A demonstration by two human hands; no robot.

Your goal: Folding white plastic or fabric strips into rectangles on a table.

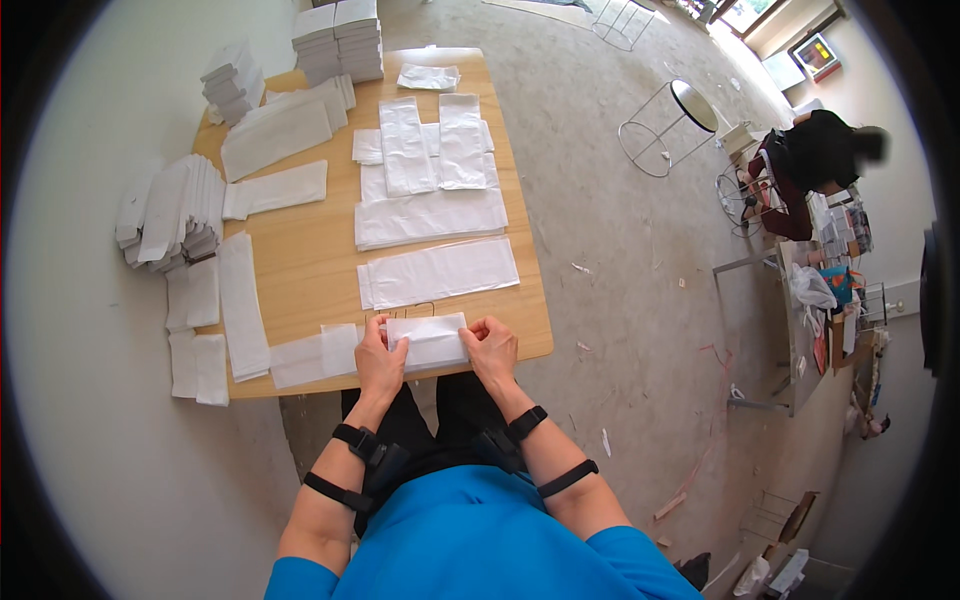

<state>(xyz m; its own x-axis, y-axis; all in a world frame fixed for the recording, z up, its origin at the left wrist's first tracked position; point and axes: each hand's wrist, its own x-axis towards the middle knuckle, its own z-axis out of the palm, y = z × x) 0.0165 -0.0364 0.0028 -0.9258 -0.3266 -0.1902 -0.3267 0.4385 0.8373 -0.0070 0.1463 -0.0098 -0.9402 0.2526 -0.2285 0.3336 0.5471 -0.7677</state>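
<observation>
My left hand [381, 358] and my right hand [490, 350] pinch the two ends of a small folded white sheet [428, 340] at the table's near edge. The fingers of both are closed on it; whether it is paper or thin plastic, I cannot tell. Just beyond it, dark lines [420, 307] show on the wooden table [300, 245]. A flat, wide white sheet [440, 272] lies a little farther off. Left of my left hand, a translucent white sheet [298, 362] rests along the near edge.
Tall stacks of folded white sheets [338, 45] stand at the far left, with a leaning pile [180, 215] at the left edge. Rightward are a round stool [692, 105], a seated person [815, 160] and a cluttered side table [800, 350]. Scraps litter the concrete floor [620, 300].
</observation>
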